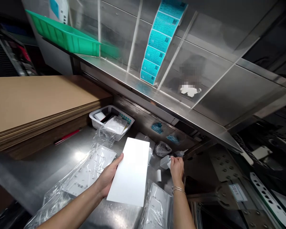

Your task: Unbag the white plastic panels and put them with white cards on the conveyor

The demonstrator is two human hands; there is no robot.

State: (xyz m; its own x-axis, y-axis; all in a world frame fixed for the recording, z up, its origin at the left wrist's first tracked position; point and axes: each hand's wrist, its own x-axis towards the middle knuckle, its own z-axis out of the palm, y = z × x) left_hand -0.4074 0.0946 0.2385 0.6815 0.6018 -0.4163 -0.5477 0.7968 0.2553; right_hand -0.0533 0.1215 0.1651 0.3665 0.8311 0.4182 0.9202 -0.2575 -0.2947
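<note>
My left hand [110, 175] grips a blank white rectangular panel [130, 171] by its left edge, thumb on top, above the metal table. Farther right, my right hand [177, 168] has its fingers pinched beside a small pale box [165, 162]. A bit of white shows at those fingertips, too small to name. Just left of that hand a small white block [159, 175] stands on the table. Plastic-wrapped pale panels [91, 168] lie to the left of the held panel, and another wrapped panel [158, 206] lies between my forearms.
A stack of brown cardboard sheets [43, 98] fills the left side, with a red pen [68, 136] beside it. Behind stands a white bin [95, 122] of small items. Above are a metal shelf edge [133, 84], a green tray [64, 36] and blue labels [154, 52]. Machinery [238, 190] borders the right.
</note>
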